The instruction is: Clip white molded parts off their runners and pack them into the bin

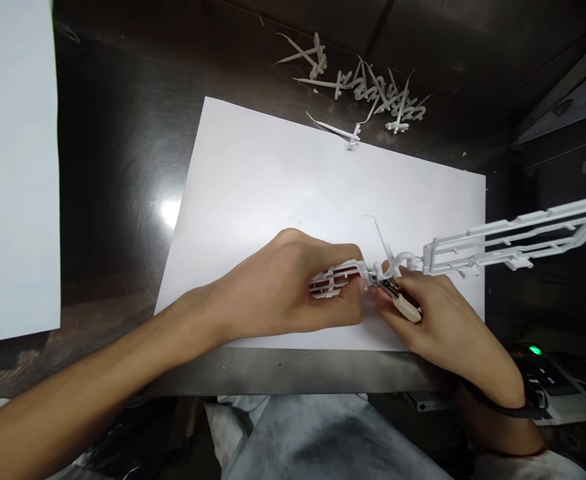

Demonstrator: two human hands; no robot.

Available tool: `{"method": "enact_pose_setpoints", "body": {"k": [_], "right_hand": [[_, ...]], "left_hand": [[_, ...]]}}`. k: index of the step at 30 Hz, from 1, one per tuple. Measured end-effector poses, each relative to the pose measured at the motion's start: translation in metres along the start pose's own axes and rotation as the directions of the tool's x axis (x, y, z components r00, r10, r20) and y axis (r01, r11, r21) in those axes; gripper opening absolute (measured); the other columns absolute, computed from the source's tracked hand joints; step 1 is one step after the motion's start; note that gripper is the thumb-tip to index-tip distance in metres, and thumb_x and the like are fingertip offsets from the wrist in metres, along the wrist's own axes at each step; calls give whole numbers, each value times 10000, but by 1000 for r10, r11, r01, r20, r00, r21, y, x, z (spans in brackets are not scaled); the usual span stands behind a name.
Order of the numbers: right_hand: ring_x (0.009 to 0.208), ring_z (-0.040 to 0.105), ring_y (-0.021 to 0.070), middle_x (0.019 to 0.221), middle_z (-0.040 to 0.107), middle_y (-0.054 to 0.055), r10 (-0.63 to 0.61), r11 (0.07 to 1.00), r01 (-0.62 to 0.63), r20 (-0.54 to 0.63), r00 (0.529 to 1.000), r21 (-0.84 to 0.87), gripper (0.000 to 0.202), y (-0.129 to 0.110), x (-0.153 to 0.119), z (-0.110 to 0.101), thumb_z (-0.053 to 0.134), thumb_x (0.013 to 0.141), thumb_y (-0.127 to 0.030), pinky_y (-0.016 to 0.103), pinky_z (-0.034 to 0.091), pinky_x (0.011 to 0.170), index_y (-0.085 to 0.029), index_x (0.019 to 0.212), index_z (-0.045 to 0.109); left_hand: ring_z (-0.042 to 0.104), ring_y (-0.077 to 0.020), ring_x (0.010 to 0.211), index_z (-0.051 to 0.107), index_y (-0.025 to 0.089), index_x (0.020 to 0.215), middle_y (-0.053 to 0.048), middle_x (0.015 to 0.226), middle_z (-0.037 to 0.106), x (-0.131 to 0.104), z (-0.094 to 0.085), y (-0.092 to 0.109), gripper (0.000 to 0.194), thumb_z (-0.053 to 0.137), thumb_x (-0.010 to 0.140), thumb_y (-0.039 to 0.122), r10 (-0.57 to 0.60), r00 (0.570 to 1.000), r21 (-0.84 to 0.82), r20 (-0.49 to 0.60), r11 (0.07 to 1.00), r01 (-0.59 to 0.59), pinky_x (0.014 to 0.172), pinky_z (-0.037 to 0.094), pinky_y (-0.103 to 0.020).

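Note:
My left hand (297, 287) is closed on one end of a white plastic moulded frame (513, 237), pinching it between thumb and fingers. The frame runs out to the right as an open lattice, with a curved sprue and a thin spike at its middle. In my right hand (437, 320) are small cutters with a cream handle (407, 308). Their metal jaws (385, 283) are close to the curved sprue, near my left fingertips. Whether the jaws touch the plastic is hard to see. Both hands are above a white sheet of paper (253, 187).
Beyond the sheet lies a loose pile of white sprue pieces (387, 93) on the dark metal table (123, 133). One sprue piece (340, 130) rests over the sheet's far edge. Another white sheet (13, 167) is at the left. A device with a green light (535, 350) stands at the right.

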State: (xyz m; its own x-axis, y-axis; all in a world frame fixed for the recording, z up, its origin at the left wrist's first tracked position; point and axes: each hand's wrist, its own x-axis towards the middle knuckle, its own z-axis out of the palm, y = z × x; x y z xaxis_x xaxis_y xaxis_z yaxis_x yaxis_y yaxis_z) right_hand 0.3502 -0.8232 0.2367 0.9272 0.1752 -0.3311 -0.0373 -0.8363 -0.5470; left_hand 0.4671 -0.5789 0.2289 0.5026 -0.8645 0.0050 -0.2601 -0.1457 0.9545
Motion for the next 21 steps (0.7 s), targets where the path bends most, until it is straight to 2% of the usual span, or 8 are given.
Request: {"method": "enact_pose_setpoints", "body": {"k": [5,15,18,21], "right_hand": [[554,498,162,643,588,-18,-50,998,47,-92,995,-31,259,-1,2,4,620,991,-238,310,305,572,-220,752,523],[523,509,170,639,543,-21,-158,976,120,-220,963,-179,259,0,4,15,578,1038,-255,325,310,582,-236,805,467],[510,495,163,618,498,-41,-146,979,104,-246,958,-176,266,-1,3,16,607,1044,-277,326,310,574,-237,826,460],[522,469,150,615,478,-46,-71,996,56,-227,971,-75,354,-5,3,13,659,1062,-343,326,312,577,-233,787,463]], "left_hand": [[478,-79,570,713,182,836,55,654,624,0,-3,-1,174,633,984,226,14,1000,10,-15,1000,-14,574,400,-220],[473,-87,568,738,191,877,44,667,640,2,-9,-10,132,651,967,235,64,998,63,-3,996,-64,579,409,-219],[483,-84,581,749,185,908,38,705,670,1,-9,-12,147,637,990,233,101,995,76,-20,992,-99,587,409,-221],[506,-86,603,743,186,921,34,737,689,3,-11,-11,148,628,1006,227,91,996,61,2,994,-91,601,415,-225]]}}
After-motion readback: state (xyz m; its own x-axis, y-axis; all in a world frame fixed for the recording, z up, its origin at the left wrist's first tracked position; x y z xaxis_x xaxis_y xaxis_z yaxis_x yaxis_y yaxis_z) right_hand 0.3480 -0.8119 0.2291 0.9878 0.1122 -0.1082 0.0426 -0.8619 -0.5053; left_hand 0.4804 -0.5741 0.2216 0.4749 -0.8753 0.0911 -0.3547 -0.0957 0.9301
